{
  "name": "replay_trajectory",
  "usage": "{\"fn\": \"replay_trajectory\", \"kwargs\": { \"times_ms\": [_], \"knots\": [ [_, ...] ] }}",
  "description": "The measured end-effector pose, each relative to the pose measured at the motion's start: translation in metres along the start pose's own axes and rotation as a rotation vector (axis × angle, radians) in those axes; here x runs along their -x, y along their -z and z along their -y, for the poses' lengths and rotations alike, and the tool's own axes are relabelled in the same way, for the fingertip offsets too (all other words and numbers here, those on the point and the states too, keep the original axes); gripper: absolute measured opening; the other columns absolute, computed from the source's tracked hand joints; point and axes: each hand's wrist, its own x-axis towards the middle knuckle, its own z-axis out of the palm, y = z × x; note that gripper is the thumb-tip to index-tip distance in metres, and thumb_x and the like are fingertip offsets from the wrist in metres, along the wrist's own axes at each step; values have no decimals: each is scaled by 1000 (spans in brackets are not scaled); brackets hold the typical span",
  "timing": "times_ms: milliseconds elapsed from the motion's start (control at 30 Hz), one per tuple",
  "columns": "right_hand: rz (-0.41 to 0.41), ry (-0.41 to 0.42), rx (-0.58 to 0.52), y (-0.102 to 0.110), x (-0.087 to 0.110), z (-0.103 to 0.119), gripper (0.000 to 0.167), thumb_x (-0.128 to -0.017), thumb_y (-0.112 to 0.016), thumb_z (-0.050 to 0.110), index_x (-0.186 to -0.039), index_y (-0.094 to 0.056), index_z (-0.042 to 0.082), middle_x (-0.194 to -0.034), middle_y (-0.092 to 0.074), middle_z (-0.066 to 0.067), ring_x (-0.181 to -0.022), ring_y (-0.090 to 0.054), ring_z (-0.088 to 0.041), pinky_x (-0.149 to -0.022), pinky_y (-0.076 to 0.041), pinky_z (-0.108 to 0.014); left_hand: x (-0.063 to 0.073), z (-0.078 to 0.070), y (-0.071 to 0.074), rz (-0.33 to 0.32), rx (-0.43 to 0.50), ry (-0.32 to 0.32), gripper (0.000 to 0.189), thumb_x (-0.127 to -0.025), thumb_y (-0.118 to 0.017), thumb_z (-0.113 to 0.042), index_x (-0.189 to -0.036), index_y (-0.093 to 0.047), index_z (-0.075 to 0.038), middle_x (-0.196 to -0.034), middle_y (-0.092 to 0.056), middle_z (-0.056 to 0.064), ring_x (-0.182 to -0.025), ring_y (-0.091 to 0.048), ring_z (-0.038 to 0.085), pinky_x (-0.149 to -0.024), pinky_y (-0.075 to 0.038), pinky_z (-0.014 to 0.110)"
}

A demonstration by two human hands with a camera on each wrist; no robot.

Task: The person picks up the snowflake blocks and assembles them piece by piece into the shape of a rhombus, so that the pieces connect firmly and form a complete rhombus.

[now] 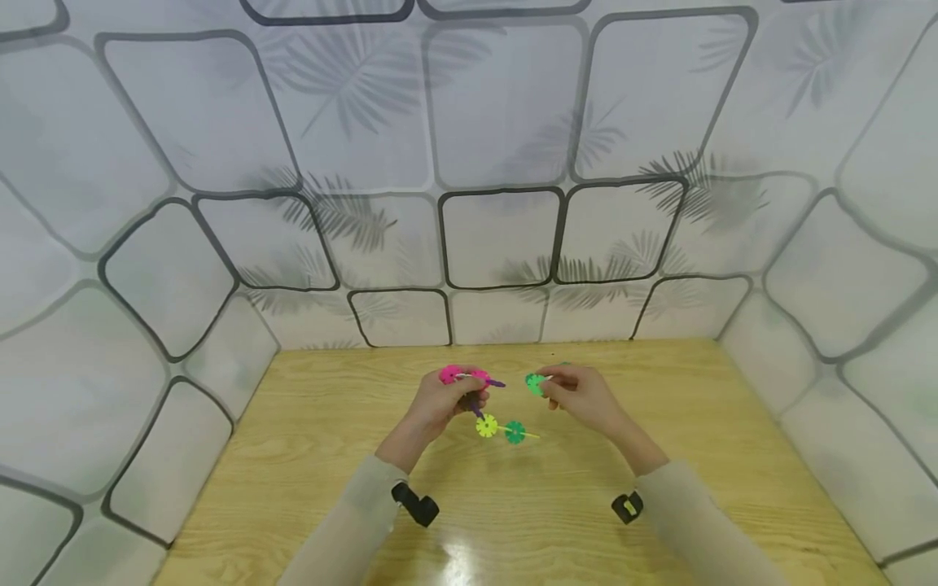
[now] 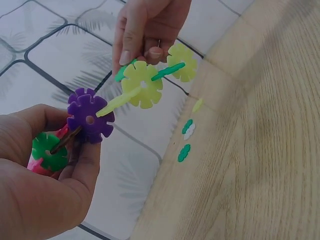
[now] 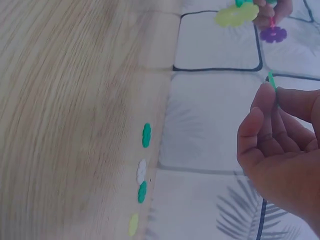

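In the head view my left hand [image 1: 434, 404] grips a chain of slotted plastic snowflake discs slotted into one another. Pink discs [image 1: 451, 374] stick out above its fingers. A purple disc [image 2: 90, 119] and a green disc [image 2: 49, 152] show at the fingers in the left wrist view. From the purple disc the chain runs out to a large yellow disc [image 2: 142, 85], a green disc seen edge-on [image 2: 168, 71] and another yellow disc [image 2: 181, 62]. My right hand [image 1: 582, 396] pinches a single light green disc [image 1: 536, 384] between thumb and forefinger, apart from the chain.
Several loose discs lie on the wooden table [image 1: 308, 488] near its back edge: a green disc [image 3: 146, 135], a white disc [image 3: 141, 170], a second green disc [image 3: 142, 192] and a yellow disc [image 3: 133, 224]. Patterned walls [image 1: 498, 236] enclose the table behind and at both sides.
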Motion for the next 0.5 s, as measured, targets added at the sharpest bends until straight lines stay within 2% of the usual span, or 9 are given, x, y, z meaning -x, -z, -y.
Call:
{"fn": "replay_trajectory", "kwargs": {
  "times_ms": [100, 367, 500],
  "knots": [
    [21, 19, -22, -4, 0, 4, 27, -105, -67, 14, -126, -72, 0, -88, -73, -6, -74, -71, -27, -57, -49, -23, 0, 0, -1, 5, 2, -5, 39, -100, -70, -4, -135, -62, 8, -76, -75, 0, -70, -72, 10, -70, -63, 26],
    [45, 26, -51, -13, -1, 7, 24, -104, -67, 11, -125, -71, 0, -87, -74, -6, -75, -72, -28, -62, -56, -25, -1, 3, -1, 24, 5, -11, 41, -100, -70, -4, -137, -59, 8, -81, -76, 2, -73, -73, 12, -72, -64, 26],
    [49, 14, -55, -17, -2, 8, 24, -105, -67, 14, -125, -72, 1, -86, -75, -7, -72, -72, -19, -66, -59, -27, -3, 5, -2, 34, -1, -13, 42, -100, -70, -6, -138, -58, 10, -81, -76, 2, -74, -73, 11, -72, -64, 26]
  ]
}}
